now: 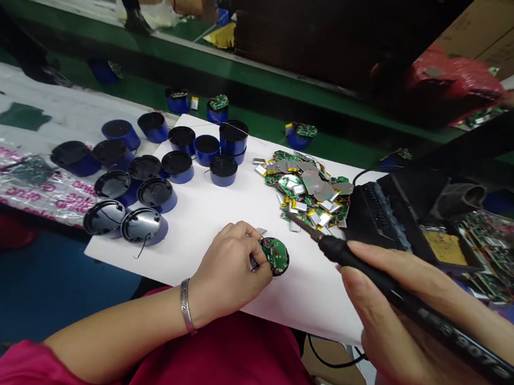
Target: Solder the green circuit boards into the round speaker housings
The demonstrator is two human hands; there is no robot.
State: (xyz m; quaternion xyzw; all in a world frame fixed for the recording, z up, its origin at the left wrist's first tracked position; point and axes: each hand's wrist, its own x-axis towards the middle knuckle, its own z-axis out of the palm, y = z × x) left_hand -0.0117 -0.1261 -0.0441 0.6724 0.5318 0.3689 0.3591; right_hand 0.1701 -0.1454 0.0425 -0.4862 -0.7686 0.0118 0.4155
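My left hand [228, 269], with a silver bracelet at the wrist, is closed on a small blue round unit topped by a green circuit board [276, 255], holding it on the white sheet [222, 214]. My right hand [408, 317] grips a black soldering iron [361, 264]. Its tip points up and left, between the held board and a heap of small green boards with silver battery cells [308, 188].
Several blue round housings with black tops [140, 174] stand at the sheet's left. A black soldering station [391, 209] and a tray of circuit boards [506, 252] sit at right. A green conveyor [248, 104] carrying more units runs behind. Pink-printed plastic wrap [2, 176] lies far left.
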